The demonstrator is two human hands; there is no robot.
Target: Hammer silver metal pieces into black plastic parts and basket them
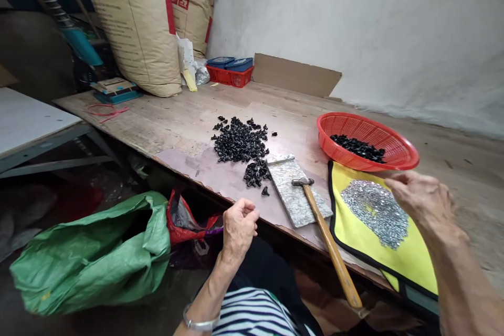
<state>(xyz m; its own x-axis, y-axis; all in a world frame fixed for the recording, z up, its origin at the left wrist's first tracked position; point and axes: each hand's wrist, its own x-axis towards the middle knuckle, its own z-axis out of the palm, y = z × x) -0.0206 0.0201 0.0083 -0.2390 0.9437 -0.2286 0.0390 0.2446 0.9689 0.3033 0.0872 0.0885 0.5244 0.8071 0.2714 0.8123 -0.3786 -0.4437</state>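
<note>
While the left hand (pixel 239 228) curls, glossy black pieces (pixel 239 140) heap nearby.

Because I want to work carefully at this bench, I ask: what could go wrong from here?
The hammer has its wooden handle sticking out past the bench edge, so a bump might tip it off. The right hand hovers just above the loose silvery pieces on the yellow cloth and could perhaps scatter them. The loose black pieces could get pushed off too.

Light: soft, even indoor light
Brightest: pale plastered wall (pixel 366 26) at 1 o'clock
Darkest: shadowed floor (pixel 79 205) at 8 o'clock, below the long pale wooden desk (pixel 165 126)
Edges: wide-angle bowing, strongest toward 4 and 8 o'clock
</note>
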